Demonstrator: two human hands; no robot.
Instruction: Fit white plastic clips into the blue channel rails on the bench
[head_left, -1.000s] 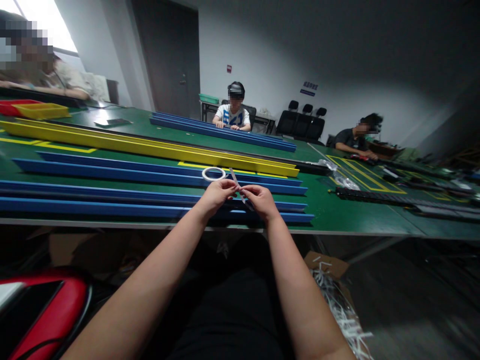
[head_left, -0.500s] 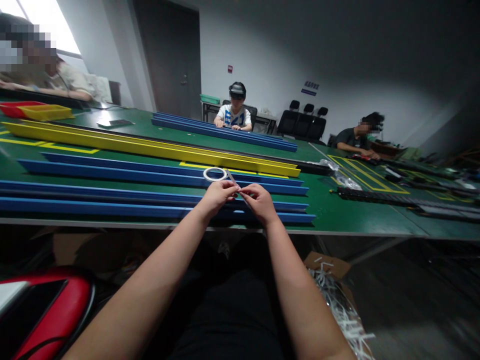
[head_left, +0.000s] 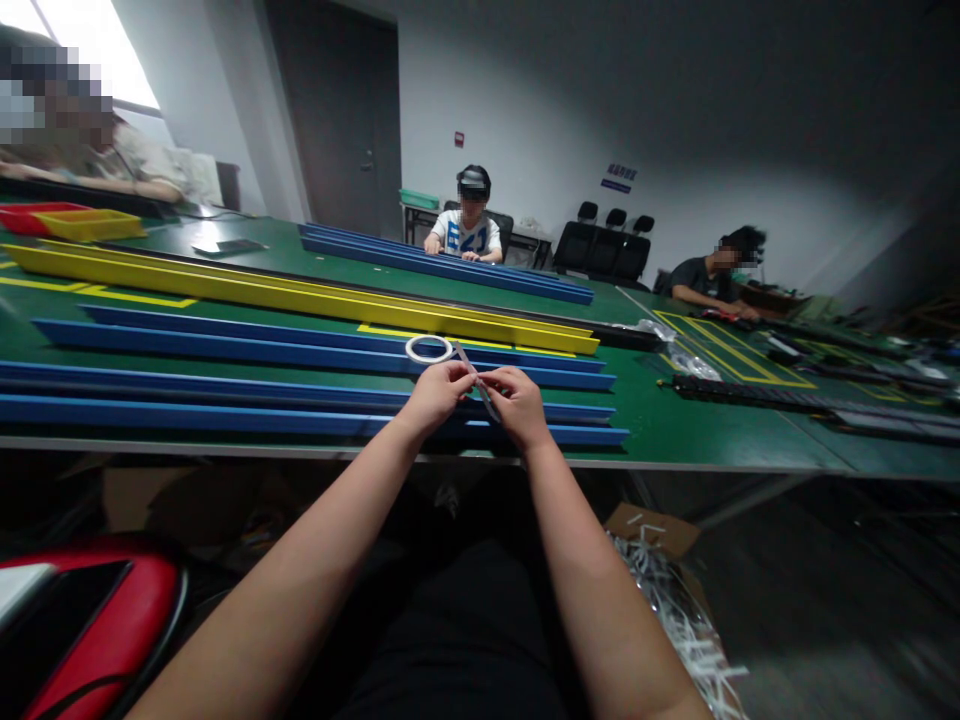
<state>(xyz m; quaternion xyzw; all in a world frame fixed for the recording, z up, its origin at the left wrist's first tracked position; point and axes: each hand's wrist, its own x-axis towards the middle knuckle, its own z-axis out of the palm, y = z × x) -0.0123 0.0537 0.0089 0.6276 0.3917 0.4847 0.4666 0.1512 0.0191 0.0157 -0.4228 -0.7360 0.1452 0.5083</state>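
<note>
My left hand (head_left: 437, 394) and my right hand (head_left: 517, 402) meet above the near blue channels, fingertips pinched close together. Between them runs a thin, pale strip (head_left: 486, 400), slanting from the far side down towards my right palm. Both hands grip this strip. A white tape roll (head_left: 429, 349) lies just beyond my left hand, over the farther blue channels (head_left: 300, 345); whether the strip joins the roll I cannot tell. Below my wrists stretches the nearest blue channel (head_left: 225, 414), close to the table's front edge.
Yellow channels (head_left: 300, 290) lie farther back on the green table (head_left: 720, 440). Several people sit around it, one person (head_left: 469, 225) opposite. Black slatted parts (head_left: 750, 395) lie at the right. Under the table edge stands a cardboard box (head_left: 652, 530) of white strips; a red seat (head_left: 142, 610) is at lower left.
More of the pale strip now shows between my fingers, reaching down towards my right palm. My hands have barely moved, and the tape roll stays in place.
</note>
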